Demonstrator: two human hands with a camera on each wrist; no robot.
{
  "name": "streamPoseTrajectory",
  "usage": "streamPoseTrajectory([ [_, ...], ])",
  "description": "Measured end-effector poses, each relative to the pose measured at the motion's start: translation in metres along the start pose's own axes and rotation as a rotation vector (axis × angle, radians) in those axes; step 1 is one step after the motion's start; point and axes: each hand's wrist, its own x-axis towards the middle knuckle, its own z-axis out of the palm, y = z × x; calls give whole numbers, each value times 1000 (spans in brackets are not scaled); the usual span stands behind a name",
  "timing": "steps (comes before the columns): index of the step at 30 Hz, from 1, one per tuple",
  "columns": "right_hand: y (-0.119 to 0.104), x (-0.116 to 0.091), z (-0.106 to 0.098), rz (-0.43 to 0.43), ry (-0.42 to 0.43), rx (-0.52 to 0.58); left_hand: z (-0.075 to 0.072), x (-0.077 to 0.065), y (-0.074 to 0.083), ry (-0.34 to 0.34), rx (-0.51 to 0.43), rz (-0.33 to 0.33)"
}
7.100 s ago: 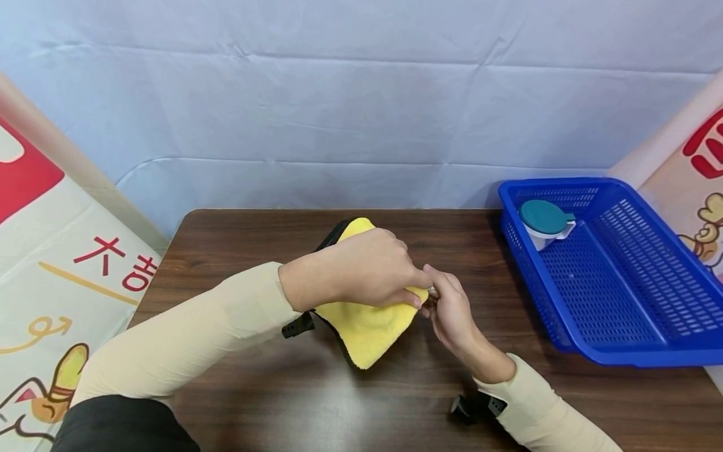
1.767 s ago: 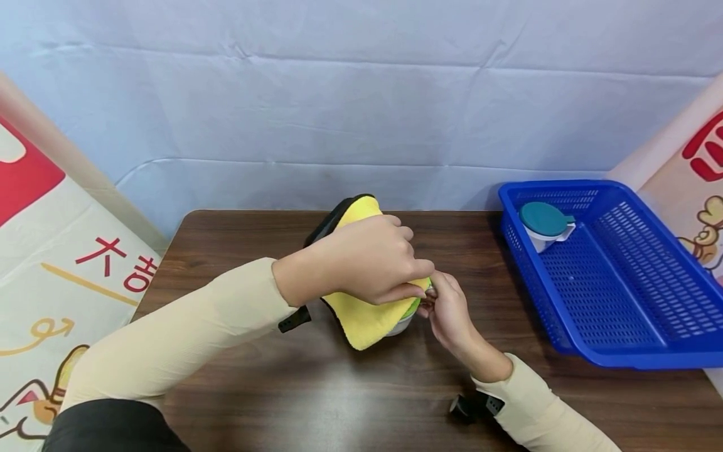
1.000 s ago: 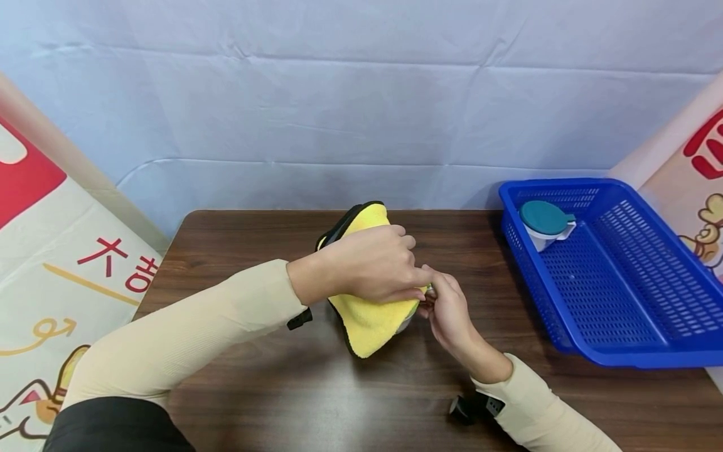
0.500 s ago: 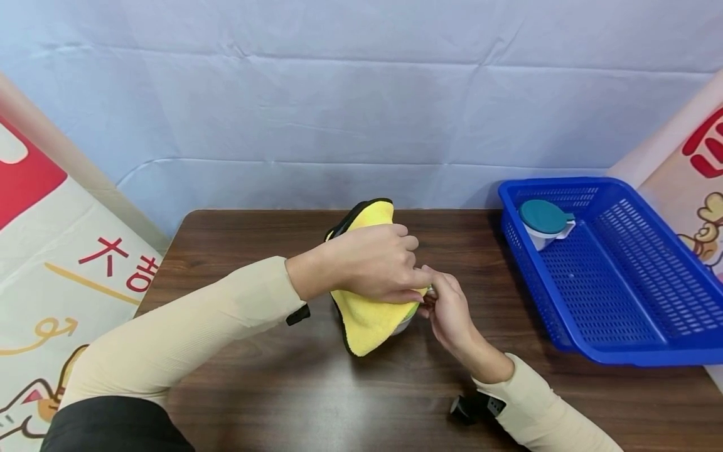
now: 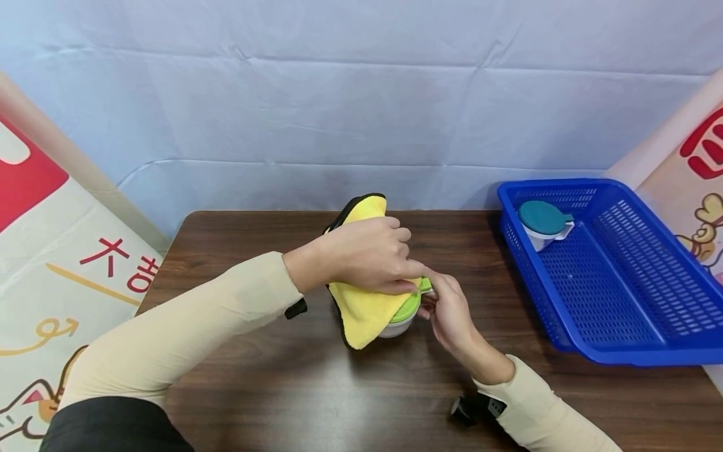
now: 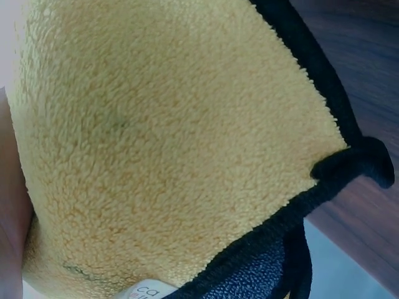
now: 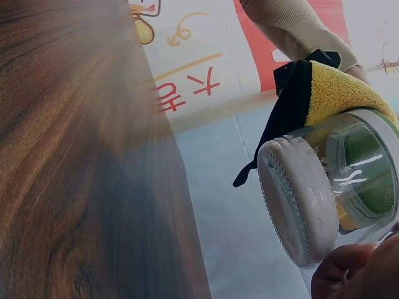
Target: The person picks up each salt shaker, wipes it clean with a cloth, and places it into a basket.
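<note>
A yellow plush cloth with black edging is draped over a clear seasoning jar with a green lid. My left hand grips the cloth from above, its fingertips at the lid's edge near the handle. Holding the jar by its handle side is my right hand, just right of the left one. In the right wrist view the jar is tilted and raised off the table, its thick pale base showing. The left wrist view is mostly filled by the cloth, with its dark blue-grey reverse at the bottom.
A blue plastic basket stands on the right side of the brown wooden table. Inside its back left corner sits another jar with a teal lid and a white handle. A pale sheet hangs behind the table.
The cloth has shifted back and forth over the lid under my left hand. Now more of the green lid and jar side shows. My right hand stays nearly in place.
</note>
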Motion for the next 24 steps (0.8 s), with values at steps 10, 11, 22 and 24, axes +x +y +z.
streamPoseTrajectory([
  [10,1,0,0,31,15,16,6,-7,-7,52,-27,-7],
  [11,1,0,0,30,18,16,7,-7,-8,53,-25,-7],
  [22,0,0,1,40,43,6,14,-14,-18,103,0,-12],
  [24,0,0,0,41,45,6,15,-16,-20,126,8,-10],
])
